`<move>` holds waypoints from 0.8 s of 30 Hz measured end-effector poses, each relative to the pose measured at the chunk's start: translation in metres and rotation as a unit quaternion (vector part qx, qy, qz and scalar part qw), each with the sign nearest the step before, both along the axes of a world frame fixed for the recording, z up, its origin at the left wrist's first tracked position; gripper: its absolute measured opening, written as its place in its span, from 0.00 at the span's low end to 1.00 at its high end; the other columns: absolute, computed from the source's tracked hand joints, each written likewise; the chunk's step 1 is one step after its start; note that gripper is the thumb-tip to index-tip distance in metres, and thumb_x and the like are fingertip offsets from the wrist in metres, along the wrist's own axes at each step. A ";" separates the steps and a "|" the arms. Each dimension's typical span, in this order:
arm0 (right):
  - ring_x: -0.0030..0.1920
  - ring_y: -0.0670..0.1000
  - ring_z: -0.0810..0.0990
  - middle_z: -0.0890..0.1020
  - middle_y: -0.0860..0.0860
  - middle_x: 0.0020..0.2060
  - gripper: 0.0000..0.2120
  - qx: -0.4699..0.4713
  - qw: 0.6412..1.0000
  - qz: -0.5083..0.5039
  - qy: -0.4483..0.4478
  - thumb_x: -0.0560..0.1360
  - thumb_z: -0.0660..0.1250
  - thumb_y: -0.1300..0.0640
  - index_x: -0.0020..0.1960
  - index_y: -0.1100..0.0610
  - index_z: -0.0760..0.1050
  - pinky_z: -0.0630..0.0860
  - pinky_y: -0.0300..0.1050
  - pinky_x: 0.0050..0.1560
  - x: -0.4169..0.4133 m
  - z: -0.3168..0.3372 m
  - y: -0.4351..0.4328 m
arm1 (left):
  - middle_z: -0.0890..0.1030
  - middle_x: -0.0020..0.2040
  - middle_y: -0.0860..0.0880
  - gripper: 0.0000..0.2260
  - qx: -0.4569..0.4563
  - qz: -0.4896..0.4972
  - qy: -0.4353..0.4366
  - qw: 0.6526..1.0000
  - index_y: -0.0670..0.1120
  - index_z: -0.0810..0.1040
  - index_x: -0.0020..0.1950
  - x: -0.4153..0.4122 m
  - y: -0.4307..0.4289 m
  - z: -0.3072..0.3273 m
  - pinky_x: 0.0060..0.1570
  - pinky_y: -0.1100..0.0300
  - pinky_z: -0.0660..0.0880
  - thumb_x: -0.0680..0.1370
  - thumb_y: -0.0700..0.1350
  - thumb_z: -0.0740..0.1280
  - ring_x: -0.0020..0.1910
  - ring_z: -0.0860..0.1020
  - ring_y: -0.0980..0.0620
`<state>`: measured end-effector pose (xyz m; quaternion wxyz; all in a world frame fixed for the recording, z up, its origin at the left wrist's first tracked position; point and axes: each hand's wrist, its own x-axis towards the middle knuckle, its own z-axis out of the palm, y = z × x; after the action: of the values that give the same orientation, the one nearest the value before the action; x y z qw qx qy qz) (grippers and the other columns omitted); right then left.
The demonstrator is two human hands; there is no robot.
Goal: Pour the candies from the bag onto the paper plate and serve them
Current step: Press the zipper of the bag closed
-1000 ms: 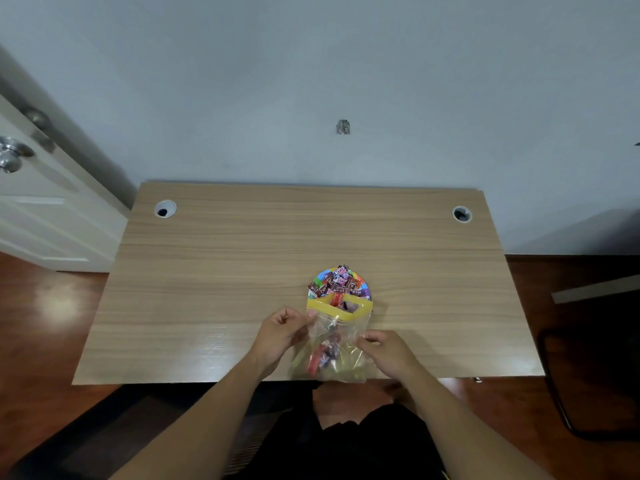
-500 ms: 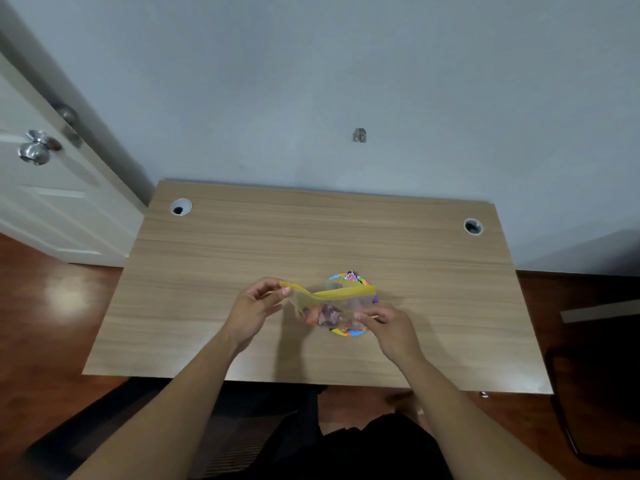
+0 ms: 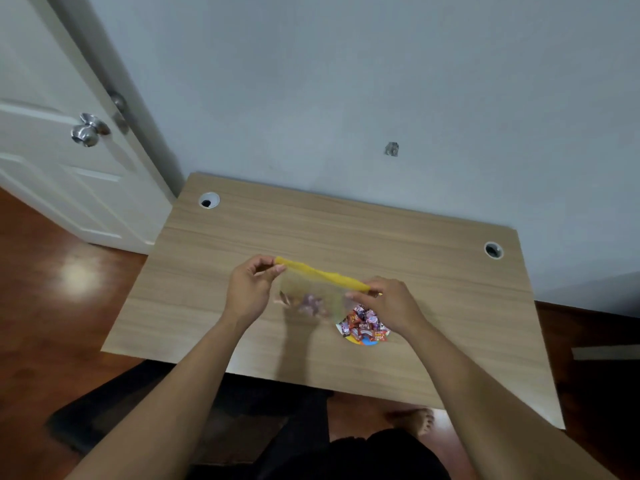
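A clear plastic bag with a yellow zip strip along its top hangs above the wooden table. My left hand pinches the strip's left end and my right hand pinches its right end. A few candies sit blurred in the bag's bottom. The colourful paper plate lies on the table just below my right hand, heaped with wrapped candies. My right hand covers part of the plate.
Two round cable holes sit at the table's far corners. A grey wall stands directly behind the table. A white door with a metal knob is on the left. The table's near edge is close to my body.
Both hands lifted the bag off the plate and swung it to the left, turning it so the yellow strip is on top. The camera view has shifted right and tilted.
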<state>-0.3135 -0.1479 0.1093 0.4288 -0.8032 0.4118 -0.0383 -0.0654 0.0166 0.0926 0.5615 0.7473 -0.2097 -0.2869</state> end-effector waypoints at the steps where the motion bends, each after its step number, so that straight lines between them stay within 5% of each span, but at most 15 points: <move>1: 0.46 0.42 0.83 0.86 0.44 0.43 0.08 -0.005 1.000 0.011 0.001 0.73 0.77 0.38 0.40 0.39 0.87 0.77 0.44 0.51 0.004 0.003 -0.004 | 0.85 0.40 0.52 0.02 -0.002 0.006 -0.006 1.000 0.41 0.86 0.48 0.002 0.000 0.002 0.44 0.75 0.74 0.79 0.36 0.76 0.36 0.79 0.69; 4: 0.48 0.48 0.84 0.87 0.46 0.46 0.10 -0.020 0.998 0.049 0.015 0.74 0.78 0.40 0.47 0.46 0.89 0.80 0.52 0.56 0.016 0.012 -0.009 | 0.84 0.38 0.55 0.03 -0.007 0.009 -0.010 1.000 0.42 0.86 0.47 0.006 0.005 0.005 0.43 0.73 0.74 0.80 0.36 0.75 0.35 0.79 0.68; 9: 0.52 0.41 0.82 0.85 0.39 0.55 0.27 -0.034 0.991 0.127 0.037 0.70 0.79 0.35 0.65 0.45 0.83 0.75 0.36 0.52 0.046 0.032 0.003 | 0.83 0.38 0.48 0.00 -0.009 -0.039 0.000 0.999 0.35 0.84 0.50 0.006 0.010 0.015 0.37 0.71 0.76 0.80 0.32 0.74 0.32 0.78 0.64; 14: 0.64 0.46 0.83 0.85 0.44 0.64 0.39 -0.098 0.982 0.159 0.031 0.67 0.73 0.27 0.72 0.45 0.78 0.80 0.52 0.67 0.086 0.041 0.019 | 0.85 0.41 0.49 0.07 -0.015 -0.064 0.005 0.998 0.45 0.85 0.48 0.011 0.013 0.020 0.42 0.67 0.79 0.80 0.34 0.74 0.37 0.81 0.61; 20: 0.59 0.48 0.81 0.80 0.40 0.56 0.19 -0.189 0.969 0.158 0.030 0.72 0.72 0.32 0.55 0.42 0.77 0.78 0.56 0.61 0.106 0.046 0.025 | 0.86 0.42 0.55 0.07 -0.036 -0.061 0.012 0.997 0.51 0.86 0.46 0.026 0.023 0.024 0.50 0.58 0.77 0.79 0.39 0.77 0.43 0.81 0.55; 24: 0.53 0.46 0.83 0.85 0.40 0.51 0.15 -0.166 0.971 0.173 -0.015 0.74 0.72 0.37 0.56 0.44 0.80 0.81 0.57 0.58 0.120 0.048 0.031 | 0.87 0.43 0.56 0.06 -0.046 -0.083 0.022 0.995 0.51 0.87 0.46 0.026 0.025 0.027 0.57 0.48 0.79 0.77 0.40 0.79 0.46 0.83 0.56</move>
<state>-0.1940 -0.1166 0.1573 0.2960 -0.9214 0.2483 -0.0434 -0.0396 0.0415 0.1191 0.5745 0.6940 -0.2710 -0.3389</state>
